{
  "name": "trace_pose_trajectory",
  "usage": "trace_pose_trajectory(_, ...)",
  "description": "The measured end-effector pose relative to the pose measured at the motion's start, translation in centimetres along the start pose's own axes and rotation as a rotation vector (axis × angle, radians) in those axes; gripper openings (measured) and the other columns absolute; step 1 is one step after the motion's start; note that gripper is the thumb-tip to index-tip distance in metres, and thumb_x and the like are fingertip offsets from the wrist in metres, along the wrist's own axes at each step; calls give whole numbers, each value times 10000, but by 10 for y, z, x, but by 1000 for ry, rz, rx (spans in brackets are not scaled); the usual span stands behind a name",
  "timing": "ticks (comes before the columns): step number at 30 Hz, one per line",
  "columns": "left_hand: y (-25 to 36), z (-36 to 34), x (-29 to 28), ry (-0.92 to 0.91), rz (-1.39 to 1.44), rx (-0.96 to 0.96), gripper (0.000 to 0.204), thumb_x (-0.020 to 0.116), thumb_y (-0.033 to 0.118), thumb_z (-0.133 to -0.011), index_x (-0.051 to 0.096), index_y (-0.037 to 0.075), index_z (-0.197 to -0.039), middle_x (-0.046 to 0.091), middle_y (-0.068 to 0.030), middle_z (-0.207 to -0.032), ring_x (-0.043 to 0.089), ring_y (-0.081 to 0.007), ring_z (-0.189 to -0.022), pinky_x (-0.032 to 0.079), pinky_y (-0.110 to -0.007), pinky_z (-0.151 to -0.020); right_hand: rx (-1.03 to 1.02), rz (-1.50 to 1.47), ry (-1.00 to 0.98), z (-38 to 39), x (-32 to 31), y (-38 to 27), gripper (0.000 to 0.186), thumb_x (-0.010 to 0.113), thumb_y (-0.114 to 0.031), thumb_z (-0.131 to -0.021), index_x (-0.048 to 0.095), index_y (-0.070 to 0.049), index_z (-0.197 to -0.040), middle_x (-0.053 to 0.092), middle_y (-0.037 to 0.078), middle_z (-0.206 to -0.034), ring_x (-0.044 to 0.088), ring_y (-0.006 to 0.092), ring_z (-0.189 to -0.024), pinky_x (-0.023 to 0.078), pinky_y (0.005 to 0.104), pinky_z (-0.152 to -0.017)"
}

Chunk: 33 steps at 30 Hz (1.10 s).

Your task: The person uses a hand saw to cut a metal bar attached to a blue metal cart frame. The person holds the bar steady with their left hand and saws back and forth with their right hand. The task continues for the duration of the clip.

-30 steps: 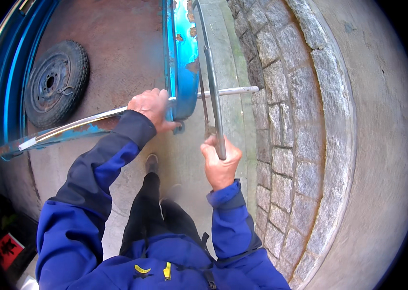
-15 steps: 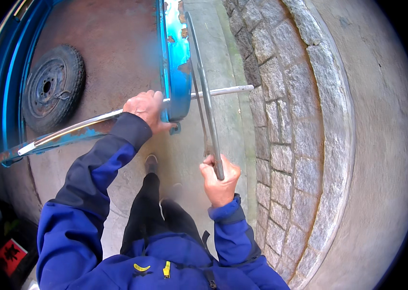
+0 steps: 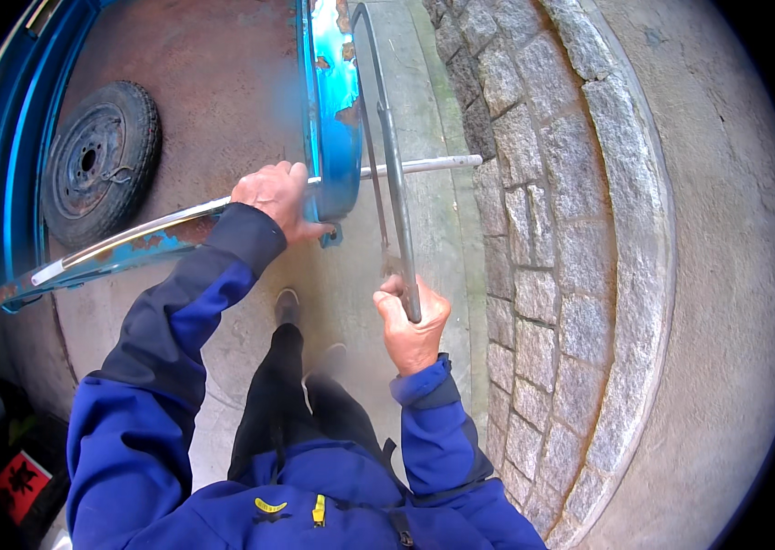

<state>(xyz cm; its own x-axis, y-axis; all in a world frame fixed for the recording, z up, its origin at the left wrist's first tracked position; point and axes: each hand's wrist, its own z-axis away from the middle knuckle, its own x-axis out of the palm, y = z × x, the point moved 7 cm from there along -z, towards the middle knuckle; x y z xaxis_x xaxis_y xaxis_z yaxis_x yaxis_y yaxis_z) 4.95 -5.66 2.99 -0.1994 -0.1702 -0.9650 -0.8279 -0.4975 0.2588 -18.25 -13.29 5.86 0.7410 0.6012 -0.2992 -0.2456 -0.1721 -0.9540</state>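
Note:
My left hand (image 3: 277,200) is wrapped over a long pale metal tube (image 3: 424,165), pressing it against the rusty, peeling blue corner of the trailer (image 3: 334,147). The tube lies crosswise on the trailer's near edge and sticks out past its right side. My right hand (image 3: 410,325) grips the handle of a hacksaw (image 3: 395,183), held lengthwise just right of the blue rail. Its blade crosses the tube; whether it has cut into it I cannot tell.
A spare wheel (image 3: 99,165) lies in the trailer's rusty bed on the left. Concrete ground (image 3: 222,385) is underfoot, with my legs and shoes below the trailer. A granite block edging (image 3: 571,321) curves along the right, beside pale pavement (image 3: 708,275). A red printed item (image 3: 22,477) is at lower left.
My right hand and the hacksaw moved back toward me, then slightly forward again since half a second ago. My left hand stays on the tube, with little shift.

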Motion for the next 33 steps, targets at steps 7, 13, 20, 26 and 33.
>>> trace_pose_trajectory(7,5,-3,-6,33,14,18,638,901,521,-625,586,60,-932,649,-139,-875,686,-337,-838,563,-441,-722,44,2,22,-8,-4,-10,67,695,1,-787,630,8,-804,559,37,-617,538,94,-569,434,284,-538)
trace_pose_trajectory(13,5,2,-4,83,40,56,642,902,529,-634,579,57,-927,594,-134,-860,649,-329,-824,546,-423,-719,31,90,26,-5,-19,-32,78,716,-8,-779,645,-2,-813,563,52,-612,539,110,-553,439,294,-537)
trace_pose_trajectory(20,9,9,-13,156,11,121,581,807,534,-757,583,53,-994,510,-118,-888,553,-307,-873,468,-417,-734,5,93,111,19,-38,-33,101,733,-18,-779,658,11,-840,599,63,-638,560,116,-562,458,296,-550)
trace_pose_trajectory(26,13,20,-18,245,40,125,599,798,404,-774,595,9,-1175,536,-145,-972,557,-330,-922,478,-420,-766,17,97,109,20,-42,-29,108,735,-30,-782,659,13,-845,613,74,-650,586,131,-570,472,296,-560)
trace_pose_trajectory(33,3,20,-18,276,198,128,372,712,117,-795,611,-1,-1133,561,-158,-982,585,-359,-917,516,-444,-792,-5,90,71,21,-43,-32,121,737,-50,-790,658,17,-852,650,104,-672,638,172,-578,498,314,-572)
